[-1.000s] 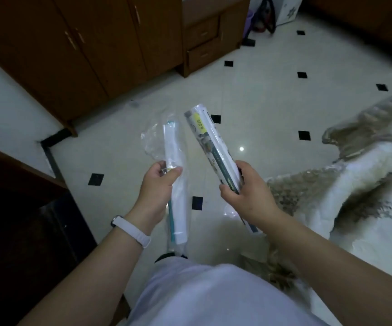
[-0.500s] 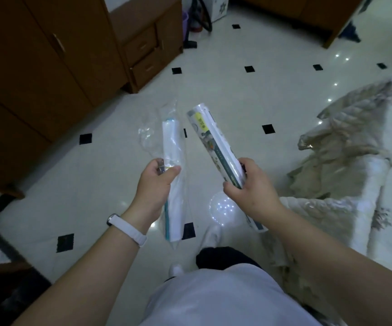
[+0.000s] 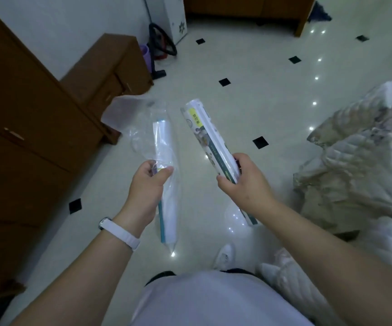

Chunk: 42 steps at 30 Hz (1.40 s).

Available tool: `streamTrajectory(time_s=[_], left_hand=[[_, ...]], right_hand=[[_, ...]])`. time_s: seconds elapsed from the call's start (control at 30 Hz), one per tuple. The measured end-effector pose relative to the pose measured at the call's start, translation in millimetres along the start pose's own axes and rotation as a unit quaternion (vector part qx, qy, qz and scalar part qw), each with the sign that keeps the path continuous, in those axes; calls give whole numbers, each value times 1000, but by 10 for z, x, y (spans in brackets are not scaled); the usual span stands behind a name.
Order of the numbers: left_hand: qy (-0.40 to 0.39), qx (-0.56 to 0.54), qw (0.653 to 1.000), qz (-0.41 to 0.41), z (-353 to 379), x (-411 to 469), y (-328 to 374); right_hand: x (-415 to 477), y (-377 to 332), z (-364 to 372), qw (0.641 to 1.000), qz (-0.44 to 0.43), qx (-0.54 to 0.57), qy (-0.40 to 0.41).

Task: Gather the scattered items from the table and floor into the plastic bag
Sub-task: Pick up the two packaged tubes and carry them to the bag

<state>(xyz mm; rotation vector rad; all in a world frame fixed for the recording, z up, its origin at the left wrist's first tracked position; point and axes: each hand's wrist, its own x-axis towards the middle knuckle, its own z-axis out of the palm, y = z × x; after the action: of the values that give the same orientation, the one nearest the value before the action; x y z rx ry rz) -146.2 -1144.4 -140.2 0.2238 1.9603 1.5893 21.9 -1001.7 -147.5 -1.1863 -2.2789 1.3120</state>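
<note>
My left hand (image 3: pixel 146 184) grips a clear plastic bag (image 3: pixel 141 128) around a long white roll with a teal edge (image 3: pixel 164 161) that lies inside it. The bag's loose mouth flares upward above the roll. My right hand (image 3: pixel 242 182) is closed on the lower half of a long white printed box (image 3: pixel 206 135) with a yellow label near its top. The box tilts up and to the left, outside the bag, a short gap to the right of it. Both are held above the tiled floor.
Brown wooden cabinets (image 3: pixel 25 128) line the left side, with a low drawer unit (image 3: pixel 110 67) behind them. A patterned bedspread (image 3: pixel 355 165) hangs at the right. A vacuum hose (image 3: pixel 162 48) and white box stand at the far wall. My white shoe (image 3: pixel 225 255) shows below.
My view has swung to the right and the cabinets have slid left. Both hands keep the same grip on the bag and the box, which stay side by side.
</note>
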Motion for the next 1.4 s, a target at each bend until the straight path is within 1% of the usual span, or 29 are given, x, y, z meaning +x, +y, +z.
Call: streamTrajectory(time_s=[0.2, 0.37, 0.5, 0.63, 0.73, 0.87, 0.93, 1.1, 1.17, 1.4], left_hand=[[-73, 4, 997, 9, 676, 709, 425], [-123, 7, 992, -10, 1197, 1399, 558], [-161, 10, 987, -10, 1640, 2086, 713], [-215, 18, 976, -6, 2058, 2883, 1087], [-246, 29, 969, -1, 2384, 3461, 1409], [-303, 43, 952, 30, 2889, 4059, 1710], [-324, 55, 944, 32, 3142, 4239, 1821], [-377, 94, 921, 5, 3786, 4574, 2009], [-398, 97, 912, 4, 4120, 4676, 2058], [-430, 137, 892, 26, 5402, 4864, 2300]], right_hand=[[669, 74, -529, 997, 28, 0, 65], [1165, 218, -721, 992, 68, 1, 109], [1743, 274, -877, 985, 112, -13, 129], [2460, 142, -1095, 974, 131, -34, 184], [2990, -31, -1293, 964, 150, -29, 219], [3536, -118, -1511, 947, 175, -31, 268], [3702, -104, -1599, 939, 188, -23, 288], [4048, 100, -1848, 923, 223, -14, 313], [4198, 248, -1986, 914, 239, 5, 329], [4860, 879, -2703, 889, 261, 50, 373]])
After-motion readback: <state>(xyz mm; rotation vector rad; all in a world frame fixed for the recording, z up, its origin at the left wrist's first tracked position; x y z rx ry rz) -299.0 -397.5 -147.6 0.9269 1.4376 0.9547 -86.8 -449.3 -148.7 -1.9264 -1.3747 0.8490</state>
